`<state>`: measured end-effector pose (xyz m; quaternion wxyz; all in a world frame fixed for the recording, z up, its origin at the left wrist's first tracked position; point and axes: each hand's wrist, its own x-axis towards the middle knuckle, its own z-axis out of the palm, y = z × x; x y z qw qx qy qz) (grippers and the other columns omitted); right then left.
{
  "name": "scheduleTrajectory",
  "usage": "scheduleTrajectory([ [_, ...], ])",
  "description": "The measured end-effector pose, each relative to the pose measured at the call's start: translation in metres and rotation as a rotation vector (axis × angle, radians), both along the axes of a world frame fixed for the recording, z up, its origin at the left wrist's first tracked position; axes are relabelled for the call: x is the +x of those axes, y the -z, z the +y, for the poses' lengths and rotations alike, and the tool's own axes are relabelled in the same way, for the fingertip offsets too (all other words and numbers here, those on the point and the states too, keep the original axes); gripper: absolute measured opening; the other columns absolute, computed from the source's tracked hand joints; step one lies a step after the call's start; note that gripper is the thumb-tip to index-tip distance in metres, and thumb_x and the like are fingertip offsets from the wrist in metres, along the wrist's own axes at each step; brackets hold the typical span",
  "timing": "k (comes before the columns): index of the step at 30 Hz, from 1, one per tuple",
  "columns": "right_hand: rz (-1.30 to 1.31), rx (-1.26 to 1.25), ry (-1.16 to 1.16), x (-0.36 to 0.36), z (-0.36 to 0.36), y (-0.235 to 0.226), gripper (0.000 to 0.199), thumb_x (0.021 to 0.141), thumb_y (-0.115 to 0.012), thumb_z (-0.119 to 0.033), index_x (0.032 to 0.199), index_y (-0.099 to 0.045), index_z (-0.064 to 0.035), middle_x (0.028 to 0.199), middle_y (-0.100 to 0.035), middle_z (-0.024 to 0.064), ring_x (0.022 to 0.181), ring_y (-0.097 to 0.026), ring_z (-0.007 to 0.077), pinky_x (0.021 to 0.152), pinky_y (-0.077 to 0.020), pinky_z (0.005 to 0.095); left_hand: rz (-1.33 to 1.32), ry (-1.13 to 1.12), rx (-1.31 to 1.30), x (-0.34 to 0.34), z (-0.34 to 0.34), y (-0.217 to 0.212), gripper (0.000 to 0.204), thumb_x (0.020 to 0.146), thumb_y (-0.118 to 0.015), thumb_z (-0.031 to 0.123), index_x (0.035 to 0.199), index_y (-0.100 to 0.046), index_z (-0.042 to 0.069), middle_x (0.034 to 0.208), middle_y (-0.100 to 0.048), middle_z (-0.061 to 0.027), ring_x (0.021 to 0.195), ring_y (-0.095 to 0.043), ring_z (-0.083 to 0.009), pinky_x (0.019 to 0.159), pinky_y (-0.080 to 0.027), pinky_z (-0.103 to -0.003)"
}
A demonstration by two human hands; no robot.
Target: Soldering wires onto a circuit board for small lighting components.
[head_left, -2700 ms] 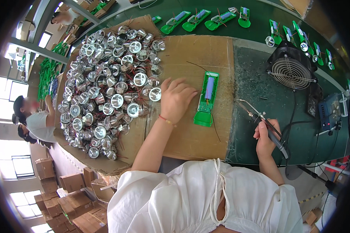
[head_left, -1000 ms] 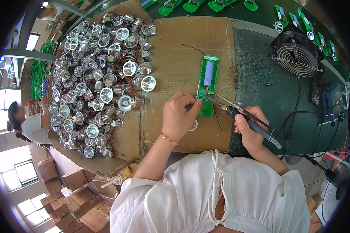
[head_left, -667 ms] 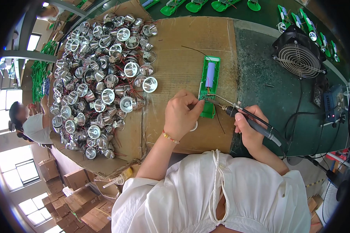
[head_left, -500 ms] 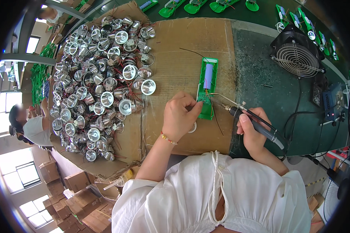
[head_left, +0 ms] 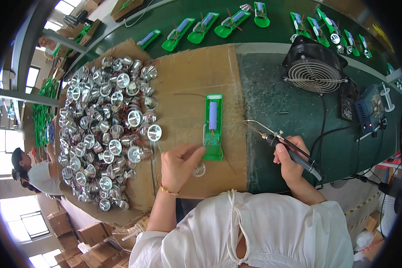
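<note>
A green plastic flashlight housing (head_left: 214,154) lies on the cardboard in front of me, with a purple-blue battery cell (head_left: 213,115) and a small green circuit board (head_left: 210,139) inside. Thin wires trail from it. My left hand (head_left: 179,166) is at the housing's lower left edge, thumb and forefinger pinched together; what is between them, if anything, is too small to see. My right hand (head_left: 291,157) grips a soldering iron (head_left: 295,155) with a thin metal solder-feed tube (head_left: 262,125). Its tip is off to the right of the housing. A round reflector cup (head_left: 199,169) sits beside my left hand.
A big heap of silvery reflector cups (head_left: 105,134) with red wires covers the left side. Green housings (head_left: 203,28) with cells line the far edge. At right stand a black fan (head_left: 315,71), a blue soldering station (head_left: 366,109) and a solder spool (head_left: 387,98). Another person (head_left: 35,167) is at far left.
The soldering iron has drawn away from the circuit board to the right. My left hand has shifted slightly off the board to the housing's left edge. The whole view has shifted.
</note>
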<state>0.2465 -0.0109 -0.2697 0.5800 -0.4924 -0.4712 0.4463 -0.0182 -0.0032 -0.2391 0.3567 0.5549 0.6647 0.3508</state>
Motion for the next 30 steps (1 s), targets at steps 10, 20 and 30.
scheduleTrajectory([
  [10,0.047,-0.206,0.032,0.012,0.014,0.007,0.015,0.08,-0.065,-0.008,0.084,-0.052,-0.0012,0.062,-0.058,0.0035,0.053,-0.054,0.0068,0.048,-0.0433,0.0217,0.481,0.493,0.118,0.066,0.164,-0.009,0.017,0.074,-0.057,0.019,0.066,-0.064,0.006,0.057,-0.06,-0.0104,0.052,-0.059,-0.0257,0.053,-0.048,-0.036],
  [20,-0.043,-0.241,-0.078,0.021,0.015,0.013,0.014,0.08,-0.063,-0.004,0.084,-0.05,-0.0021,0.071,-0.058,0.0063,0.057,-0.056,0.0095,0.052,-0.0464,0.0247,0.664,0.484,0.16,0.221,0.355,0.007,0.029,0.079,-0.06,0.036,0.093,-0.068,0.013,0.091,-0.066,-0.0119,0.086,-0.061,-0.0303,0.076,-0.049,-0.04],
  [30,-0.007,-0.227,-0.014,0.016,0.016,0.019,0.017,0.076,-0.07,-0.008,0.084,-0.055,-0.0036,0.069,-0.061,0.0039,0.058,-0.056,0.007,0.053,-0.0446,0.0231,0.686,0.523,0.215,0.106,0.343,0.014,0.061,0.075,-0.058,0.028,0.131,-0.038,0.016,0.109,-0.05,-0.0202,0.097,-0.056,-0.0362,0.084,-0.046,-0.042],
])
